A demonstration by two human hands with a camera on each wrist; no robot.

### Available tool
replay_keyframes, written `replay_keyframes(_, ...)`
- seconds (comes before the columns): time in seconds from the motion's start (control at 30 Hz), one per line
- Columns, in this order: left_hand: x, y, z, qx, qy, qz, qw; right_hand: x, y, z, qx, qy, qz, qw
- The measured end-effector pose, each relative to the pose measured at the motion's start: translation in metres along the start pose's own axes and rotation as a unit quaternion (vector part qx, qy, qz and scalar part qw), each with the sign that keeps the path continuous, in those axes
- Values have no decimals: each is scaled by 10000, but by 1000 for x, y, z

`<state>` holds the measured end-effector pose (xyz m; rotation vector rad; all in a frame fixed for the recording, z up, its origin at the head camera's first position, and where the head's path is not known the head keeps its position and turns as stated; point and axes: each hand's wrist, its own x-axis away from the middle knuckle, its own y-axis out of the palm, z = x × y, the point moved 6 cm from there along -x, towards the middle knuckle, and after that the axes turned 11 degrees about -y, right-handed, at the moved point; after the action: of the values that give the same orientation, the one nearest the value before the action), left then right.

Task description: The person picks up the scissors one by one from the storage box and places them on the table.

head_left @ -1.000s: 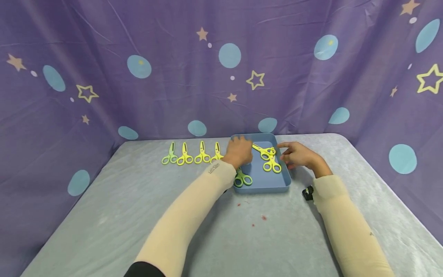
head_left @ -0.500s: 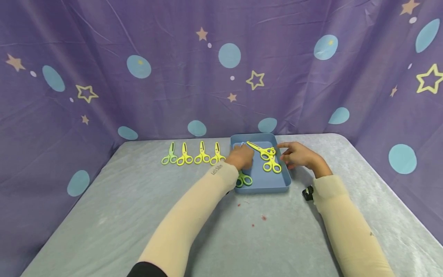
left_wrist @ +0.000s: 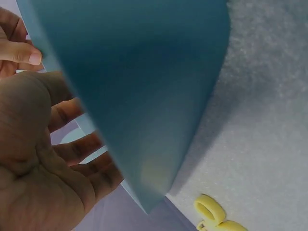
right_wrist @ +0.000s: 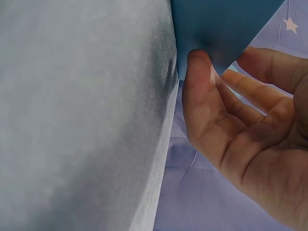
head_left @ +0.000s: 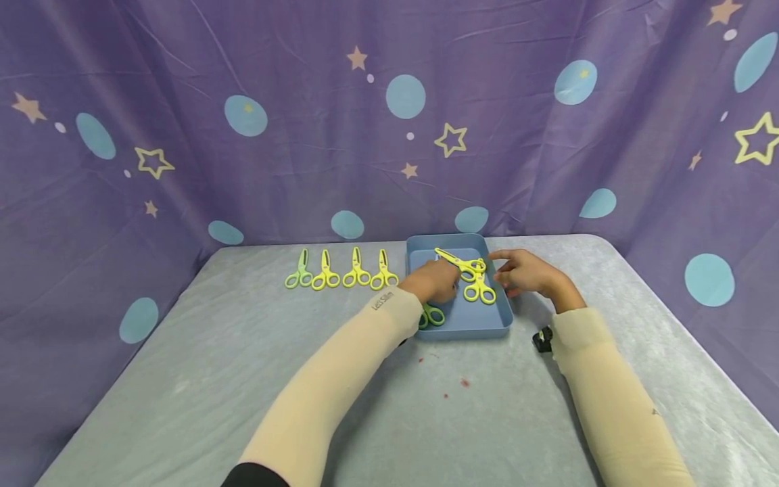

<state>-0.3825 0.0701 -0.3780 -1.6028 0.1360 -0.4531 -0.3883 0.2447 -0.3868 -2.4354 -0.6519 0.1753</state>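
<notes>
My left hand (head_left: 435, 281) reaches down into the blue tray (head_left: 468, 335). In the left wrist view the near tray wall (left_wrist: 144, 86) hides its fingertips, so I cannot tell what they hold. A small light-blue tip (head_left: 437, 257) shows just beyond the knuckles. Yellow scissors (head_left: 460, 264) lie right beside these fingers, over a second yellow pair (head_left: 481, 289). Green-handled scissors (head_left: 433, 315) sit at the tray's near left, partly covered by the sleeve. With fingers at the rim and thumb on the outer wall (right_wrist: 211, 29), my right hand (head_left: 528, 272) pinches the tray's right side.
Left of the tray, a row of scissors stands blades away from me: a pale green pair (head_left: 299, 270), then yellow pairs (head_left: 356, 270) up to the tray's left wall. A grey cloth (head_left: 377, 406) covers the table, and a purple curtain (head_left: 316, 169) hangs behind.
My left hand has come down from the tray's left side and shifted right, toward the yellow scissors. The light-blue tip has shifted right too. My right hand stays on the tray.
</notes>
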Motion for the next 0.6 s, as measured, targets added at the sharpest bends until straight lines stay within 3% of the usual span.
replay_keyframes(0.23,-4,-2,-7,-56,-711,399,9967,0,-2,1,-16,16,35,10000)
replay_keyframes(0.43,-3,-1,-7,-138,-957,224,9951,0,-3,2,-37,23,72,10000)
replay_keyframes(0.6,-4,4,-8,111,-998,-22,9949,-2,-3,5,-36,62,54,10000)
